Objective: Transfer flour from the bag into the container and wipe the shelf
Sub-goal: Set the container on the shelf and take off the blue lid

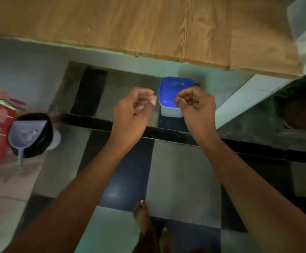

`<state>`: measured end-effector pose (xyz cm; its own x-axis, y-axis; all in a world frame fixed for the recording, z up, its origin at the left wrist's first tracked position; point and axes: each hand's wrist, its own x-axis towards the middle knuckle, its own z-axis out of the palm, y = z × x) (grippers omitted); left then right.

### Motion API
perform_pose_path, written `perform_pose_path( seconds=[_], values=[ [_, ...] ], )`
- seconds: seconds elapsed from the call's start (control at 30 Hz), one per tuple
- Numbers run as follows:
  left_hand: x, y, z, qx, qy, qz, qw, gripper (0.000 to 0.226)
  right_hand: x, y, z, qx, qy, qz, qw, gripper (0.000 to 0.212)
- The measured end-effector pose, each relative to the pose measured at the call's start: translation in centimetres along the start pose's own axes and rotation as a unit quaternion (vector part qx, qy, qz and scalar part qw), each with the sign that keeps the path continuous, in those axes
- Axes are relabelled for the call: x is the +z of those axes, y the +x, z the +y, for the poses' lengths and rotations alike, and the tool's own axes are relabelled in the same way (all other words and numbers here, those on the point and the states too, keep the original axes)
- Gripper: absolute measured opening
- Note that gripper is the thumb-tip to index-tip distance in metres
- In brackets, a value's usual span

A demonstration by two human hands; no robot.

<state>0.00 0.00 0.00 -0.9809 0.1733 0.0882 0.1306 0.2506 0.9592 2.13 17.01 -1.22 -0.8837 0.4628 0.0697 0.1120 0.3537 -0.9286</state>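
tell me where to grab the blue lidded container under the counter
Grip the container by its pale side walls just under the blue lid, coming in low from the front. It sits upright with the lid on, and the wooden counter juts out above it, likely blocking a reach from overhead.

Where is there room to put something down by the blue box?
Left of the blue-lidded container, the low shelf is bare up to its side wall. The wooden counter above is mostly bare. Crowded: far left, where a dustpan sits on a black bin.
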Motion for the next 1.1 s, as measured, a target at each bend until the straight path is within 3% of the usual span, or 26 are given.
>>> perform_pose_path(
  seconds=[0.2, 0.4, 0.57, 0.8, 0.97, 1.1],
  values=[
    [6.2, 4.6, -16.7, -0.1, 0.014, 0.008, 0.995, 0.015, 6.7, 6.4, 15.9, 0.122, 0.022, -0.005, 0.992, 0.009],
    [13.9, 6.6, -31.9, -0.135, 0.028, 0.044, 0.99, 0.013, 9.7, 11.9, 31.6, 0.164, -0.032, -0.005, 0.986, 0.01],
    [22.0, 9.2, -41.9, -0.184, 0.005, 0.094, 0.978, 0.034, 10.5, 17.3, 43.3, 0.17, -0.096, 0.029, 0.98, 0.02],
    [29.5, 17.8, -48.4, -0.247, -0.01, 0.083, 0.965, 0.03, 10.5, 25.7, 53.4, 0.159, -0.159, 0.056, 0.973, 0.039],
    [31.6, 24.6, -51.4, -0.309, -0.066, 0.114, 0.942, 0.06, 12.4, 30.5, 56.4, 0.206, -0.072, 0.081, 0.973, 0.061],
    [32.8, 26.8, -52.7, -0.296, -0.112, 0.12, 0.941, 0.045, 13.3, 32.1, 57.1, 0.229, -0.03, 0.133, 0.964, 0.09]
  ],
)
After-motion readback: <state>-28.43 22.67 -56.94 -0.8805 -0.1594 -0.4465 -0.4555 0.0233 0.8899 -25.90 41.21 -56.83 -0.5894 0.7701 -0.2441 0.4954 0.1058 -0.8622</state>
